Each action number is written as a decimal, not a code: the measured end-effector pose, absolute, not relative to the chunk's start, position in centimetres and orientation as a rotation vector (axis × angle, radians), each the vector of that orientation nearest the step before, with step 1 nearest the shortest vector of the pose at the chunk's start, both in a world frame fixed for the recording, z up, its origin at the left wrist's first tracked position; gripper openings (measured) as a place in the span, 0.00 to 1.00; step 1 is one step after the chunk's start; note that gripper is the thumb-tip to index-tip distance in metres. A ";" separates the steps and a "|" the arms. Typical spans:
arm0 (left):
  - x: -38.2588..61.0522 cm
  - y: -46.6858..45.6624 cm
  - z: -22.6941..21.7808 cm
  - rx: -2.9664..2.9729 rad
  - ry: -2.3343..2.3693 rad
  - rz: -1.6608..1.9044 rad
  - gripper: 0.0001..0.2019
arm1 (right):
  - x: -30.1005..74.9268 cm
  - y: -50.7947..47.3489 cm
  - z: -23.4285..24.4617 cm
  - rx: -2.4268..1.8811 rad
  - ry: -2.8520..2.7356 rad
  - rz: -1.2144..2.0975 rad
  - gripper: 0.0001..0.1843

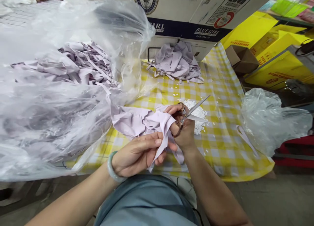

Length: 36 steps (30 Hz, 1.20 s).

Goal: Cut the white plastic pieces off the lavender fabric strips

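Note:
Low over the table's front edge, my left hand (143, 150) pinches a lilac fabric piece (130, 119) by a narrow strap-like end. My right hand (185, 131) has its fingers through the handles of a pair of scissors (196, 111), whose parted blades point away to the right. Some of the same fabric lies against my right fingers. The piece stretches left to the mouth of a clear plastic bag, where more lilac pieces (83, 64) lie heaped. Just beyond the scissors is a pile of small white clippings (198, 116).
A yellow checked cloth (220, 144) covers the table. Another lilac heap (178, 60) lies against a large carton (176, 9) at the back. A loose lilac strip (246, 141) and a clear plastic bag (274, 121) are on the right, with yellow boxes (282, 68) beyond.

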<state>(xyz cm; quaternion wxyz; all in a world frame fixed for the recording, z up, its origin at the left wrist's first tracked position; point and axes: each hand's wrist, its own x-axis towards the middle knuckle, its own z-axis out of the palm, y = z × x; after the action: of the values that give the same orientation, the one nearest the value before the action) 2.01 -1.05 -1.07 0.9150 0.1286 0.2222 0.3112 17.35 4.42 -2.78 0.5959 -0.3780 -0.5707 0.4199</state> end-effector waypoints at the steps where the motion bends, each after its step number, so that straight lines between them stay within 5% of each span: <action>1: 2.3 -1.1 -1.1 0.257 0.453 0.636 0.11 | 17.3 4.5 -2.6 -0.868 -1.333 0.977 0.08; 15: -0.4 -1.2 -0.8 0.986 0.942 0.656 0.15 | 18.6 4.6 -4.6 -1.131 -1.343 0.992 0.12; 20: 0.7 -0.6 1.9 1.451 0.977 1.075 0.11 | 14.0 3.2 -5.2 -1.047 -1.177 1.279 0.12; 25: 2.7 1.3 1.0 1.066 0.874 1.217 0.12 | 13.5 1.2 -5.9 -1.011 -1.177 1.390 0.14; 36: 8.7 2.1 -3.0 1.290 0.913 0.922 0.15 | 26.8 0.0 -3.4 -1.504 -1.990 0.619 0.21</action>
<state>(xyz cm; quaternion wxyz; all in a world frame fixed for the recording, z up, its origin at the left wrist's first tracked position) 8.73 2.12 -3.03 0.6101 0.5587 0.3953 0.3992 26.77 -0.03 -3.37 0.2820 -0.5616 -0.7427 0.2310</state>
